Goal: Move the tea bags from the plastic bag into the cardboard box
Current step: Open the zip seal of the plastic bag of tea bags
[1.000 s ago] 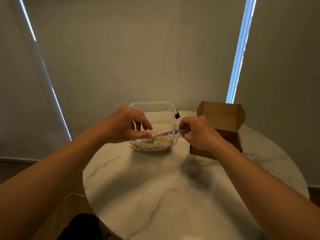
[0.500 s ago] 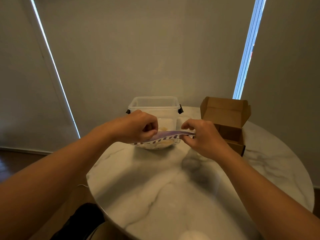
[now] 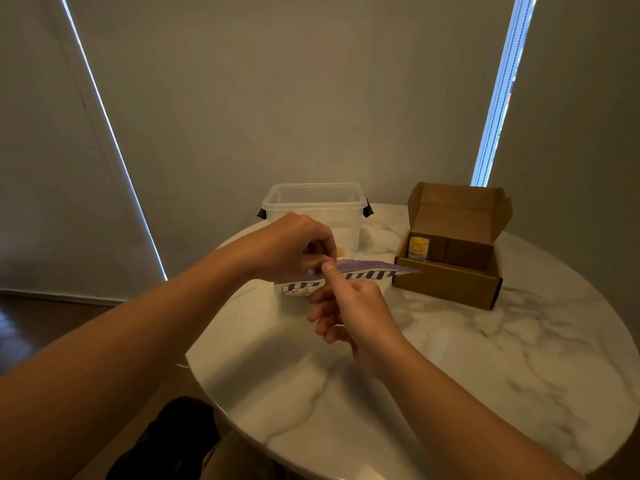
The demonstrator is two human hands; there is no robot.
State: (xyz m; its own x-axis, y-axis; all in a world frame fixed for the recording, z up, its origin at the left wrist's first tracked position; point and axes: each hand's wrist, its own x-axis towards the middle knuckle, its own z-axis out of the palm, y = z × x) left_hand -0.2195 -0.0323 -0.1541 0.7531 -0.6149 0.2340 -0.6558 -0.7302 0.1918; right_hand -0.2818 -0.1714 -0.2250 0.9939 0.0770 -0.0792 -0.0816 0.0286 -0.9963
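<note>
Left hand (image 3: 294,247): fingers curled tight, the tips pinching the purple top strip of the plastic bag (image 3: 374,271) and holding it just above the table (image 3: 450,375). At 12 o'clock from this hand stands one clear container (image 3: 311,202) with two dark side clips. A small yellowish shape shows through its wall, too indistinct to identify.

Plastic bag: one, white with purple stripes. It stretches from the left hand towards 3 o'clock, and its free corner points at the cardboard box (image 3: 446,282).

Right hand (image 3: 349,310): it sits at 5 o'clock from the left hand, below the bag. One raised digit rests its tip on the purple strip, right beside the left fingertips. Three other fingers curl loosely beneath. Whether a hidden finger pinches the bag from behind cannot be told.

Cardboard box: one, at 3 o'clock from both hands, resting on the table with its lid standing open. Inside, in the left end, lies one tea bag (image 3: 418,247) with a yellow label. The contents of the plastic bag cannot be counted.
</note>
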